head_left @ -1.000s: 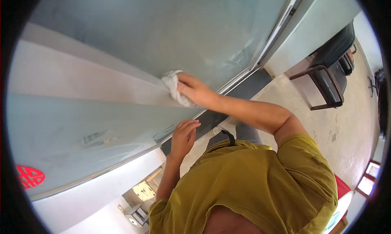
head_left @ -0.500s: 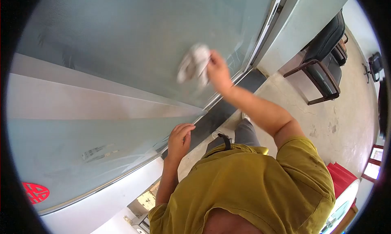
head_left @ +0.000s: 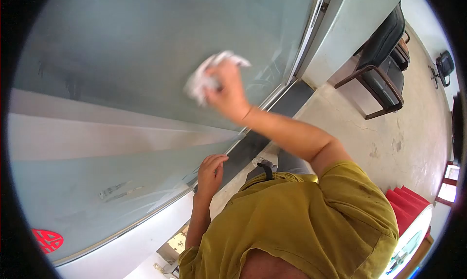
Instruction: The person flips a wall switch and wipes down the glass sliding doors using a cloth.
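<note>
White cloth [head_left: 198, 84] kinda blurry, bunched up in the right hand's grip [head_left: 227, 92], right over the greyish glass [head_left: 160, 50], left hand [head_left: 210, 174] just hanging near the dark sill [head_left: 238, 160], fingers together, loosely bent.

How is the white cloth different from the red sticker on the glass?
The cloth is white and crumpled, but the sticker is red and looks flat. The cloth is bunched in the right grip, while the sticker has no grip on it. The sticker has a neat pattern; the cloth is too blurry to show one. Both show against cloudy glass.
</note>
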### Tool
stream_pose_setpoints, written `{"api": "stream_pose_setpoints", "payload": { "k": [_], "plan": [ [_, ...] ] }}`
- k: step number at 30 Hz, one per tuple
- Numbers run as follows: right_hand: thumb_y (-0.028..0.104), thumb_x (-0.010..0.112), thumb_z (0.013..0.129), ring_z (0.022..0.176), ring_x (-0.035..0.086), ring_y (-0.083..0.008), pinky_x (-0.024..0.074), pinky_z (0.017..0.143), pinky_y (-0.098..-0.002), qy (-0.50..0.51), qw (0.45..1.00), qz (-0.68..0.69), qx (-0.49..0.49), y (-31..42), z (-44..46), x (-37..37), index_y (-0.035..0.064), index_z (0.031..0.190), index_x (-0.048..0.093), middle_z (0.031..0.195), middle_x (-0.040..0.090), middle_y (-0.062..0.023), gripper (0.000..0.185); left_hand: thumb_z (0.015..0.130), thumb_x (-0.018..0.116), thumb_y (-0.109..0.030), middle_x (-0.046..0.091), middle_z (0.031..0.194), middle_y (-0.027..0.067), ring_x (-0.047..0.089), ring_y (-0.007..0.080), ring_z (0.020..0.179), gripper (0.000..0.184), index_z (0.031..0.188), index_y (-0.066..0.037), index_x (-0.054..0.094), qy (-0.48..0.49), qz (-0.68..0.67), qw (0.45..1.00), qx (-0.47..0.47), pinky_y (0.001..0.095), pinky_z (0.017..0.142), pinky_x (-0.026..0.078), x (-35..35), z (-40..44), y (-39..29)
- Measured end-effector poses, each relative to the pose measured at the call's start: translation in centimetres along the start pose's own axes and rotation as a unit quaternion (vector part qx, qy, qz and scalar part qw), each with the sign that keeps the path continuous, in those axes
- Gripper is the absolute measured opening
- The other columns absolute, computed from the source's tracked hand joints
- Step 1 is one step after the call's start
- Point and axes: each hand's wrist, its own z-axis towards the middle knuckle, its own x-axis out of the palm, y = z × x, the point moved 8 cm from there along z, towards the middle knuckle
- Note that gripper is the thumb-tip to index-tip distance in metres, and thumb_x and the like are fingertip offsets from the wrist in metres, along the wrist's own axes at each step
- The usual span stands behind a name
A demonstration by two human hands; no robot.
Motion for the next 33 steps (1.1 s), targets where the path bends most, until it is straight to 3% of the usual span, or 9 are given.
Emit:
{"api": "stream_pose_setpoints", "payload": {
  "k": [8, 13, 15, 18, 20, 25, 27, 28, 33],
  "plan": [
    [0.006, 0.072, 0.060, 0.098, 0.052, -0.0303, 0.0428, 0.084, -0.0422, 0.151, 0.965, -0.067, -0.201, -1.0, 2.4, -1.7, 0.0169, 0.102, 0.062, 0.096, 0.054, -0.0074, 0.045, 0.082, 0.056, 0.005, 0.067, 0.102, 0.0111, 0.062, 0.0309, 0.096, 0.021, 0.098, -0.004, 0.065, -0.014, 0.009, 1.000, 0.003, 0.0380, 0.085, 0.048, 1.2, 2.2, -2.1],
    [0.006, 0.071, 0.066, 0.097, 0.053, -0.0341, 0.0427, 0.090, -0.0426, -0.057, 0.973, -0.189, -0.119, -13.6, 9.4, -14.2, 0.0075, 0.108, 0.056, 0.102, 0.055, -0.0134, 0.044, 0.081, 0.055, 0.006, 0.066, 0.105, 0.0137, 0.060, 0.0324, 0.103, 0.022, 0.097, -0.004, 0.066, -0.098, 0.076, 0.990, -0.066, 0.0398, 0.089, 0.047, -1.4, -0.7, -1.2],
    [0.005, 0.069, 0.072, 0.097, 0.053, -0.0335, 0.0424, 0.089, -0.0407, -0.115, 0.990, -0.037, 0.078, -21.7, 10.7, -17.8, 0.0049, 0.110, 0.054, 0.103, 0.054, -0.0145, 0.041, 0.085, 0.052, 0.005, 0.059, 0.121, 0.0189, 0.055, 0.0355, 0.113, 0.024, 0.103, -0.006, 0.063, -0.185, 0.145, 0.971, -0.043, 0.0444, 0.094, 0.044, -4.7, -1.9, -3.0],
    [-0.002, 0.060, 0.082, 0.102, 0.054, -0.0178, 0.0461, 0.087, -0.0295, -0.101, 0.989, -0.091, 0.063, -24.2, 9.8, -17.9, 0.0031, 0.117, 0.048, 0.108, 0.051, -0.0083, 0.037, 0.090, 0.050, -0.002, 0.043, 0.139, 0.0226, 0.042, 0.0356, 0.130, 0.031, 0.120, -0.004, 0.054, -0.408, 0.303, 0.860, 0.047, 0.0435, 0.104, 0.037, -11.7, -2.9, -9.2],
    [0.005, 0.067, 0.074, 0.099, 0.052, -0.0334, 0.0419, 0.089, -0.0402, -0.105, 0.990, -0.015, 0.095, -24.6, 5.9, -15.4, 0.0029, 0.109, 0.053, 0.103, 0.053, -0.0154, 0.038, 0.093, 0.050, -0.005, 0.031, 0.148, 0.0224, 0.033, 0.0349, 0.136, 0.041, 0.133, -0.005, 0.043, -0.481, 0.359, 0.794, 0.093, 0.0439, 0.111, 0.029, -15.2, -2.4, -13.8],
    [0.002, 0.066, 0.071, 0.104, 0.052, -0.0345, 0.0427, 0.092, -0.0396, 0.062, 0.962, -0.042, 0.261, -30.7, -6.9, -9.8, 0.0056, 0.101, 0.053, 0.106, 0.055, -0.0155, 0.033, 0.093, 0.054, -0.007, 0.015, 0.155, 0.0203, 0.019, 0.0333, 0.143, 0.056, 0.142, -0.005, 0.028, -0.513, 0.435, 0.723, 0.155, 0.0456, 0.117, 0.016, -18.3, 2.4, -18.8],
    [-0.005, 0.060, 0.078, 0.096, 0.054, -0.0144, 0.0463, 0.082, -0.0283, 0.053, 0.917, 0.059, 0.390, -33.9, -8.0, -9.1, 0.0061, 0.105, 0.050, 0.096, 0.054, -0.0044, 0.030, 0.092, 0.057, -0.009, 0.010, 0.156, 0.0199, 0.015, 0.0334, 0.144, 0.065, 0.146, -0.005, 0.021, -0.493, 0.436, 0.734, 0.167, 0.0461, 0.117, 0.014, -18.4, 4.6, -19.2],
    [0.001, 0.063, 0.074, 0.095, 0.056, -0.0339, 0.0467, 0.083, -0.0382, -0.015, 0.914, 0.139, 0.381, -34.8, -7.3, -9.7, 0.0053, 0.098, 0.054, 0.104, 0.056, -0.0153, 0.026, 0.092, 0.060, -0.015, 0.010, 0.156, 0.0208, 0.012, 0.0341, 0.144, 0.070, 0.148, -0.007, 0.020, -0.495, 0.415, 0.749, 0.146, 0.0471, 0.117, 0.014, -18.7, 5.2, -18.9],
    [0.003, 0.065, 0.071, 0.093, 0.055, -0.0343, 0.0457, 0.082, -0.0387, -0.060, 0.992, -0.026, 0.108, -20.0, 11.7, -18.0, 0.0057, 0.100, 0.057, 0.101, 0.055, -0.0142, 0.030, 0.092, 0.061, -0.034, 0.006, 0.156, 0.0209, 0.007, 0.0372, 0.145, 0.066, 0.145, -0.008, 0.032, -0.525, 0.386, 0.747, 0.127, 0.0487, 0.114, 0.016, -18.0, 7.5, -17.1]
  ]
}}
